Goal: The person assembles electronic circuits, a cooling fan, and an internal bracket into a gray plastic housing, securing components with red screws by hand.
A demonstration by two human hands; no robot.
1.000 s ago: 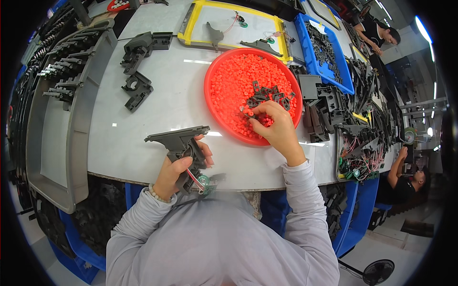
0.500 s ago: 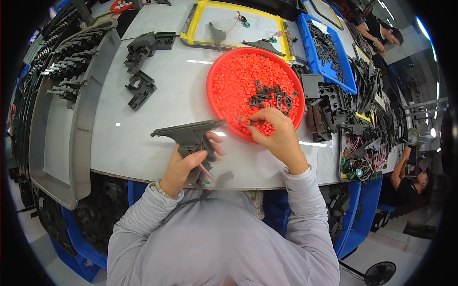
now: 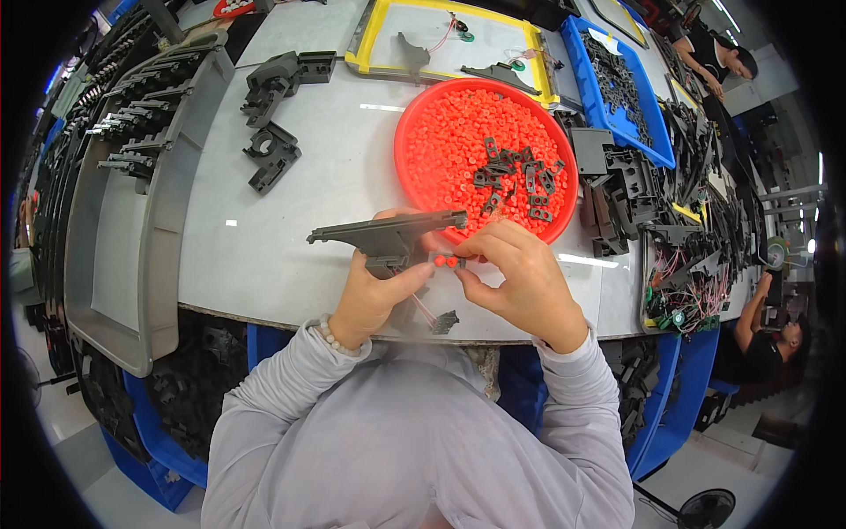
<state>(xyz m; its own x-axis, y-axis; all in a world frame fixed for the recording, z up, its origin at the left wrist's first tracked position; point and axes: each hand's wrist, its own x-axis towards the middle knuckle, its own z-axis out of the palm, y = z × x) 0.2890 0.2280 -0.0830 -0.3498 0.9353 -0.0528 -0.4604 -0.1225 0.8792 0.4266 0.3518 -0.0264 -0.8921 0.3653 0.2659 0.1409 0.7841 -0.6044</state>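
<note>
My left hand (image 3: 368,300) is wrapped round a dark grey moulded plastic part (image 3: 381,236) with a long flat top. Pink wires and a small dark grey end piece (image 3: 445,322) hang below it. Between the fingertips of my right hand (image 3: 527,280) is a small dark bracket (image 3: 460,262) with two red caps (image 3: 447,261). The bracket sits by my left thumb tip, close under the plastic part; whether they touch is unclear. Just beyond my hands stands a round red tray (image 3: 403,167) of red caps, with several small dark brackets (image 3: 539,213) on top.
Dark moulded parts (image 3: 273,159) lie left of the red tray. A grey bin (image 3: 159,295) of parts stands far left. At right are a blue bin (image 3: 663,157), heaped dark parts (image 3: 608,207) and wired pieces (image 3: 687,291). A yellow-edged board (image 3: 370,40) lies behind; two people work at right.
My right hand has come out of the red tray toward my left hand, holding a bracket with red caps. The grey part has moved right and slightly up in the view.
</note>
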